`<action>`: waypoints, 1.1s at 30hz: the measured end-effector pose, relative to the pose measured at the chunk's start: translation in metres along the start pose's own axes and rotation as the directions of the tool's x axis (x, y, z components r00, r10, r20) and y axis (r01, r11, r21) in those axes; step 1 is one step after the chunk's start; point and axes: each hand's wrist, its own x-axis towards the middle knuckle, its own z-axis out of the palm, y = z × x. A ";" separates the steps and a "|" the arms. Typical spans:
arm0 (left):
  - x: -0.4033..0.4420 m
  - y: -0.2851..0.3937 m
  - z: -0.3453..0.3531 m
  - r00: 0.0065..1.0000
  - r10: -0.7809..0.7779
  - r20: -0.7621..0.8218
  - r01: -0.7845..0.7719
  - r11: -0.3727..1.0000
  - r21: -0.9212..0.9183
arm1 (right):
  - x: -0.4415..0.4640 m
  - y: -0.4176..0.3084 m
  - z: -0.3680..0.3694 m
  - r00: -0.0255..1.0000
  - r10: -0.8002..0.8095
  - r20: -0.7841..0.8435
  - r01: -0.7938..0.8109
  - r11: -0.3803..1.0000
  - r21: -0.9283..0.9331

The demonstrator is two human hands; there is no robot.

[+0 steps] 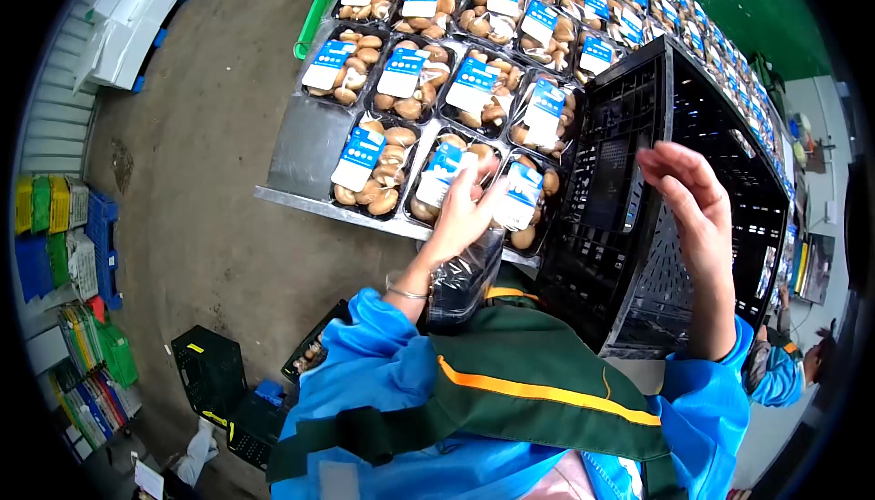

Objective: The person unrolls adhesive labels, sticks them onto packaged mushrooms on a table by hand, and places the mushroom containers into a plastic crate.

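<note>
Black trays of brown mushrooms (392,172), wrapped in film with blue and white labels, stand in rows on a metal table (305,149). My left hand (467,204) is over the front row, its fingers apart, between a labelled tray (437,176) and the tray at the right end of that row (524,236). Whether its fingertips touch either pack is hard to tell. My right hand (693,195) is raised at the opening of a black plastic crate (624,158), its fingers slightly curled and nothing between them. The crate lies on its side at the table's right.
Below my left forearm is a dark, film-wrapped item (460,286). A green crate (319,12) is beyond the table's left edge. Black crates (211,372) stand on the floor at lower left, near stacked coloured crates (68,226). Another person (779,372) is at far right.
</note>
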 end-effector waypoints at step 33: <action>-0.084 0.089 -0.195 0.825 -0.279 0.491 -0.233 0.623 0.747 | -0.217 0.052 -0.095 0.646 -0.263 -0.716 -0.212 0.840 -0.499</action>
